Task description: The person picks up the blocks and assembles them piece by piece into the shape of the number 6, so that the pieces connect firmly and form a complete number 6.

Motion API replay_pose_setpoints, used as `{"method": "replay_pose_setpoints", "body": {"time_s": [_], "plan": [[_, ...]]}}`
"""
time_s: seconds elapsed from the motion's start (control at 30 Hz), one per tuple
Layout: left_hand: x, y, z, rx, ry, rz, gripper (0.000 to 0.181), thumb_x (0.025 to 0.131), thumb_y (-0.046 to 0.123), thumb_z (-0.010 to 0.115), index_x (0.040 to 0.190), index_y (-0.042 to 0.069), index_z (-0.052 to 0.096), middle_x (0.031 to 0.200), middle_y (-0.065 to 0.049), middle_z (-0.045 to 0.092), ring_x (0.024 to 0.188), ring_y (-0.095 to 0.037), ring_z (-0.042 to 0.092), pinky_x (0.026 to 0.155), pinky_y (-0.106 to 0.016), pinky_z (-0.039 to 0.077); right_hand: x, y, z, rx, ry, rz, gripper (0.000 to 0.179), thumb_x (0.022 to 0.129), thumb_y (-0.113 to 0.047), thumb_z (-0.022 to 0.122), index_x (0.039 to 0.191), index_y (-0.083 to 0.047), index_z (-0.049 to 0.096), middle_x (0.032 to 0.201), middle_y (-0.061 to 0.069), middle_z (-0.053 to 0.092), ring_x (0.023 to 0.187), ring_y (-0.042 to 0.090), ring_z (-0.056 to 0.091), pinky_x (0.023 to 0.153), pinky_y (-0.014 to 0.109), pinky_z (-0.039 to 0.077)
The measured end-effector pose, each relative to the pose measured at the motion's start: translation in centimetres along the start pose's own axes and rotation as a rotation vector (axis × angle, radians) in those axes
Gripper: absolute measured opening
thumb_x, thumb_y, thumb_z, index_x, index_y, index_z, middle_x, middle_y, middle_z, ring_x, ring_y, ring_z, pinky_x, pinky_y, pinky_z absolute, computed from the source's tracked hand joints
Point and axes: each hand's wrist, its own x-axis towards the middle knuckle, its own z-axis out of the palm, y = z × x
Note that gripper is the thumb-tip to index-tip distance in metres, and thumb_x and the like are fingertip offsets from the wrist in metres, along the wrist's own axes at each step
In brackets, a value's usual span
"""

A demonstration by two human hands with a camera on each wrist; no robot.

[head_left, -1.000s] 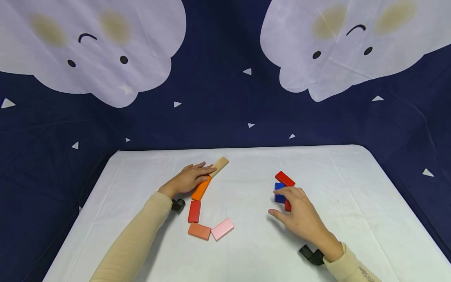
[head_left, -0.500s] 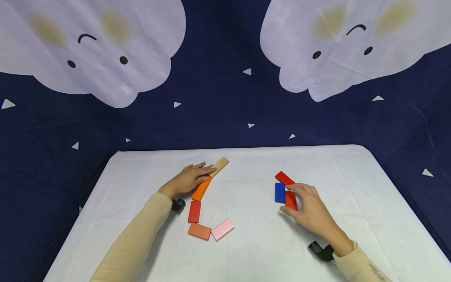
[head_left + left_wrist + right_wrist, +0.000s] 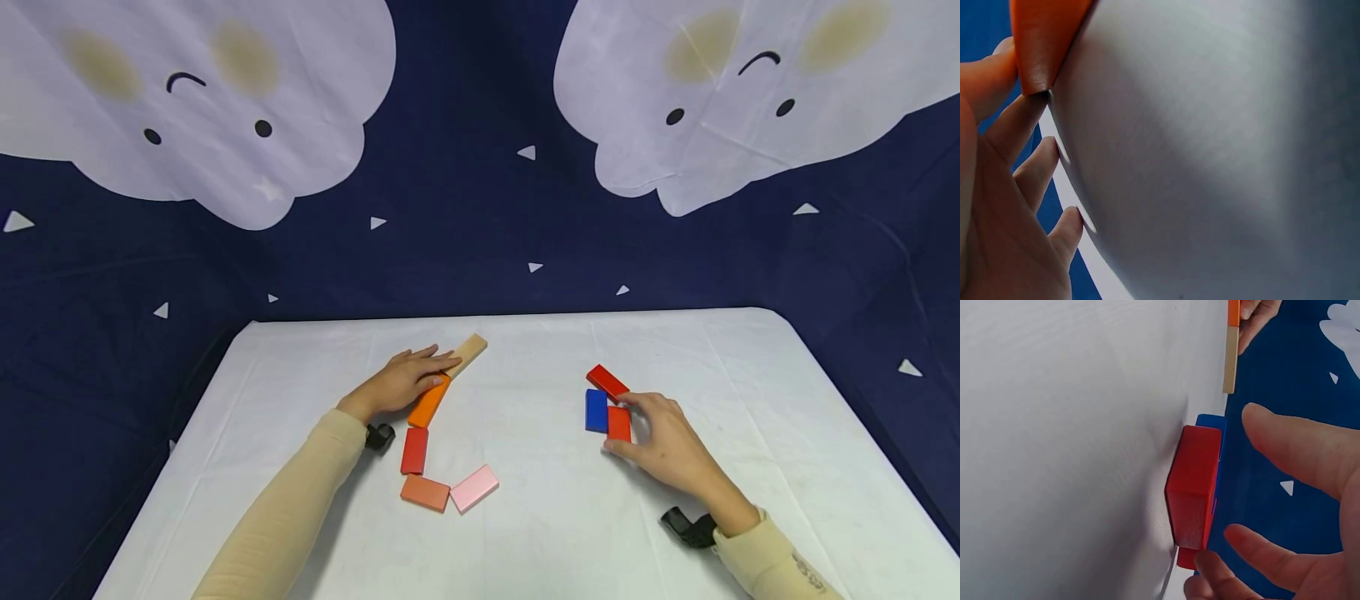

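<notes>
My left hand point(image 3: 396, 385) rests at the far left over a line of blocks, its fingers extended. The thumb is on the orange block point(image 3: 429, 403) and a finger lies on the plain wooden block point(image 3: 471, 352). To the right, my right hand point(image 3: 666, 440) is spread at a red block point(image 3: 618, 423), thumb at its near end. In the right wrist view the thumb stands apart from this red block point(image 3: 1192, 462); a fingertip is close to its lower end, contact unclear. A blue block point(image 3: 596, 410) sits against its left side, and another red block point(image 3: 606, 382) lies just behind.
Continuing the left line toward the front are a red block point(image 3: 414, 451), a salmon block point(image 3: 425, 492) and a pink block point(image 3: 474, 488). They lie on a white-covered table point(image 3: 540, 533). A dark blue cloth point(image 3: 465, 250) with clouds hangs behind the table.
My right hand has drawn back to the right from above the blue block to beside the near red block, uncovering both. The left hand and the blocks have stayed in place.
</notes>
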Motion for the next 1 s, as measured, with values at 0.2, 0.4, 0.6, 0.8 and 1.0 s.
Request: {"method": "replay_pose_setpoints", "body": {"time_s": [0.2,0.4,0.6,0.8,1.0], "plan": [[0.00,0.01,0.04,0.000,-0.001,-0.001,0.046,0.107,0.024,0.048,0.153,0.022,0.046,0.158,-0.003,0.040,0.151,-0.031,0.023,0.121,-0.060,0.010,-0.06,0.09,-0.16,-0.008,-0.022,0.015,0.070,0.078,-0.035,0.087,0.131,0.002,0.060,0.130,0.027,0.058,0.121,0.046,0.049,0.100,0.064,0.041],[0.02,0.03,0.06,0.001,-0.004,-0.006,0.046,0.107,0.025,0.048,0.153,0.023,0.045,0.158,-0.003,0.040,0.151,-0.031,0.023,0.121,-0.059,0.010,-0.07,0.20,-0.02,-0.018,-0.041,0.034,0.070,0.079,-0.035,0.086,0.133,0.002,0.060,0.132,0.028,0.057,0.120,0.045,0.050,0.098,0.064,0.043],[0.03,0.02,0.07,0.006,-0.006,-0.004,0.046,0.108,0.025,0.048,0.153,0.023,0.045,0.158,-0.003,0.040,0.151,-0.030,0.023,0.121,-0.059,0.011,0.00,0.19,0.20,-0.033,-0.039,0.034,0.070,0.079,-0.034,0.086,0.131,0.003,0.060,0.129,0.027,0.058,0.116,0.042,0.052,0.095,0.063,0.046],[-0.06,0.10,-0.06,0.010,-0.007,-0.001,0.046,0.108,0.025,0.048,0.153,0.022,0.045,0.158,-0.004,0.040,0.151,-0.031,0.024,0.121,-0.059,0.011,0.10,0.15,0.22,-0.047,-0.044,0.039,0.070,0.079,-0.034,0.086,0.131,0.003,0.060,0.128,0.025,0.059,0.112,0.039,0.054,0.093,0.061,0.047],[-0.06,0.23,-0.12,0.006,-0.012,-0.009,0.046,0.107,0.025,0.048,0.153,0.022,0.045,0.158,-0.003,0.040,0.151,-0.030,0.024,0.121,-0.059,0.011,0.17,0.14,0.26,-0.056,-0.043,0.036,0.070,0.079,-0.034,0.086,0.131,0.004,0.060,0.127,0.025,0.059,0.110,0.038,0.056,0.093,0.060,0.048]]}}
